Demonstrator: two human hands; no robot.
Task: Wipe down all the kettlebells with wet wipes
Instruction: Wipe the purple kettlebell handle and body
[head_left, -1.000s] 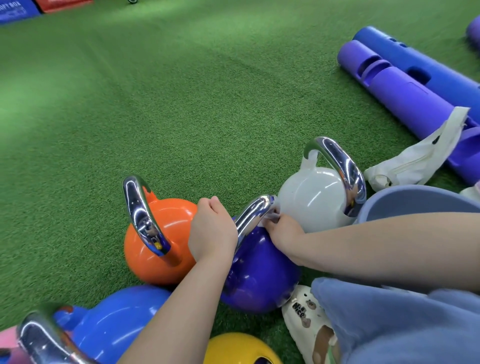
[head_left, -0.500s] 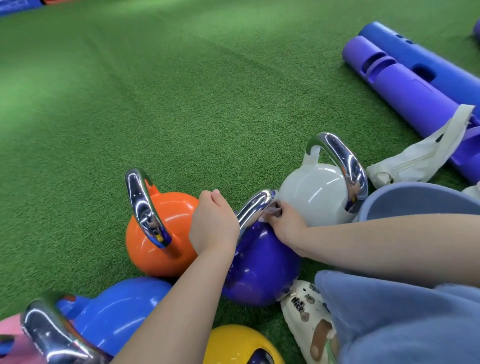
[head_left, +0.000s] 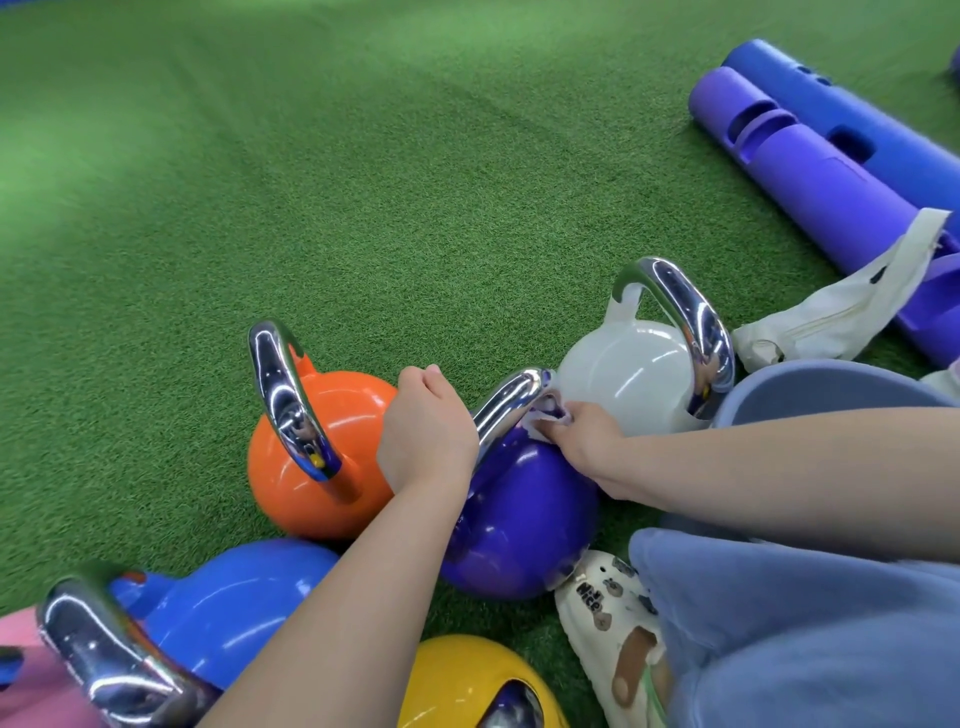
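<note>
The purple kettlebell (head_left: 519, 514) sits on the turf at 6 o'clock, between the orange 1 and the white 1. The left hand (head_left: 423, 431) curls round its chrome handle (head_left: 506, 410), likely to steady it, while the right hand (head_left: 584, 441) pinches a wet wipe (head_left: 545, 415) against the handle's base

Green turf floor (head_left: 363, 182): rough, matt, short synthetic pile. Purple kettlebell (head_left: 519, 519), orange kettlebell (head_left: 332, 452), white kettlebell (head_left: 623, 379), blue kettlebell (head_left: 234, 608), yellow kettlebell (head_left: 457, 680): smooth glossy coated bodies, bright highlights. Handles, e.g. purple one's chrome handle (head_left: 506, 405): polished mirror metal, reflecting surroundings. Wet wipe (head_left: 545, 415): thin, pale, crumpled cloth-like sheet. Purple tube (head_left: 810, 182) and blue tube (head_left: 852, 130): matt, rubbery-looking. Cream pouch (head_left: 841, 312): soft woven cloth. Blue trousers (head_left: 805, 623): matt fabric. Cream clog (head_left: 608, 613): smooth matt foam-like plastic.
</note>
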